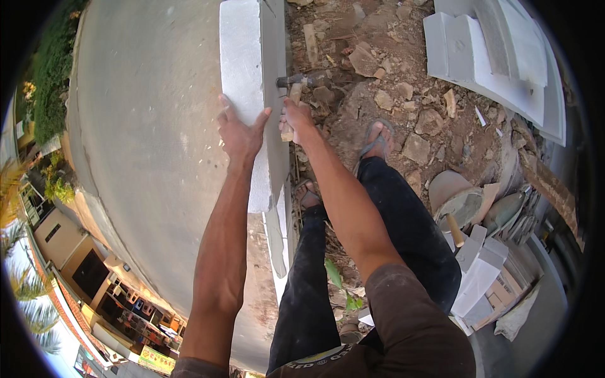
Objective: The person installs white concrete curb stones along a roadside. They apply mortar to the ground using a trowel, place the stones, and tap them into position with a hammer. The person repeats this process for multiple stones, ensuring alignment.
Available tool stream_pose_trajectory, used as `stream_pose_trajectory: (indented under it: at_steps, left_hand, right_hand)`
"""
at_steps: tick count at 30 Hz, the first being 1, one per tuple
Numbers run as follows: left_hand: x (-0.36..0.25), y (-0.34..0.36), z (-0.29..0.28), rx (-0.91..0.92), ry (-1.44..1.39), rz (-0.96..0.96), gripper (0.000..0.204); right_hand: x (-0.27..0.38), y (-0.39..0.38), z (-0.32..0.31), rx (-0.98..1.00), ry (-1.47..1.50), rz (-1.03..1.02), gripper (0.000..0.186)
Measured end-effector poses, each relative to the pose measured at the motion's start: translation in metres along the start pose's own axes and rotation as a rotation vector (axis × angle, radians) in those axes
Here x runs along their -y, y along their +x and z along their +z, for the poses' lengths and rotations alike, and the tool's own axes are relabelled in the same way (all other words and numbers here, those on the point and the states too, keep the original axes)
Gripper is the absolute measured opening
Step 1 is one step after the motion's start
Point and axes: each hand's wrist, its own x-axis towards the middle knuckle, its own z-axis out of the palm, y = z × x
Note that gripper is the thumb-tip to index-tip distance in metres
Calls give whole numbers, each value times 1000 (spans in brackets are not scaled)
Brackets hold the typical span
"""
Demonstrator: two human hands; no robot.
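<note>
A long white lightweight block (240, 44) lies along the edge of the grey paved surface (126, 94). My left hand (242, 133) grips it across its width, thumb on the right side and fingers on the left. My right hand (296, 120), just right of the block, is closed round the wooden handle of a hammer (293, 82), whose dark head is beside the block's right face. Below the block, a lower white strip with grey mortar (275, 246) runs toward my legs.
Broken rubble and earth (416, 148) surround my sandalled feet. Stacked white blocks (479, 72) sit at the upper right. A bucket (450, 186), a trowel handle (454, 230) and offcuts (482, 277) lie at the lower right. Plants and a building (88, 271) stand beyond the paving on the left.
</note>
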Motion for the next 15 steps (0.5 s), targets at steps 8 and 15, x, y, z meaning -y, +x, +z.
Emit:
stream_pose_trajectory:
  at_steps: [8,15]
  left_hand:
    - [11,3,-5,1,38,-9,133]
    - [7,0,-2,31,6,7,131]
  right_hand:
    - [-20,-50,-9,-88,31,38,19]
    - [-40,-74,-29,-92,-196,132,13]
